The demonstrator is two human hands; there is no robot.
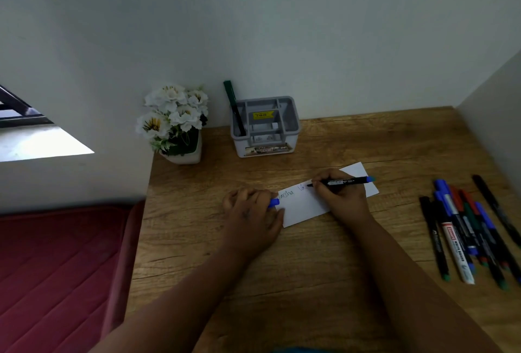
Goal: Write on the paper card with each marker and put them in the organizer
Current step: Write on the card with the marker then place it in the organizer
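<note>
right hand (335, 197) gripping marker (342, 182) on paper card (304, 204); left hand (253, 211) seemingly clutching blue cap (273, 202)

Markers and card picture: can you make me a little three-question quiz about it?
1. True or false: the organizer already holds a green marker.
2. Which hand writes on the paper card? A) left B) right
3. What does the left hand hold?

Key: 1 true. 2 B, the right hand holds the blue-ended marker. 3 a blue cap.
</note>
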